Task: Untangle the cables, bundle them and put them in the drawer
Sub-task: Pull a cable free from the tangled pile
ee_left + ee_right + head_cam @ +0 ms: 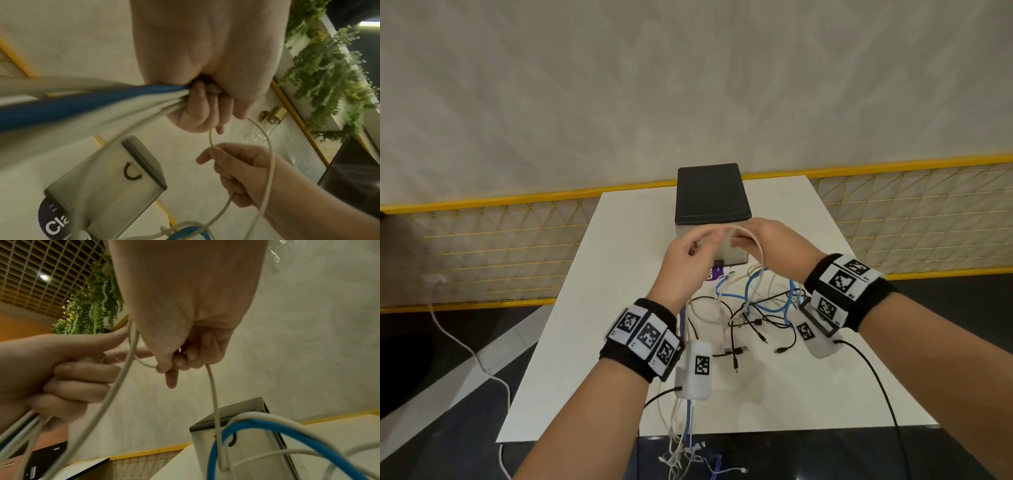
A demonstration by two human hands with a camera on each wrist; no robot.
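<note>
My left hand is raised in front of the drawer box and grips a bunch of white and blue cables. That bunch hangs down past the table's front edge. My right hand, close beside the left one, pinches a thin white cable that arcs between both hands. In the right wrist view its fingers curl round this cable. A tangle of black, blue and white cables lies on the white table under my hands. The drawer front is closed.
A purple label lies at the foot of the drawer box. A yellow mesh fence runs behind the table. A white cord trails over the dark floor on the left. Hanging plants show in the wrist views.
</note>
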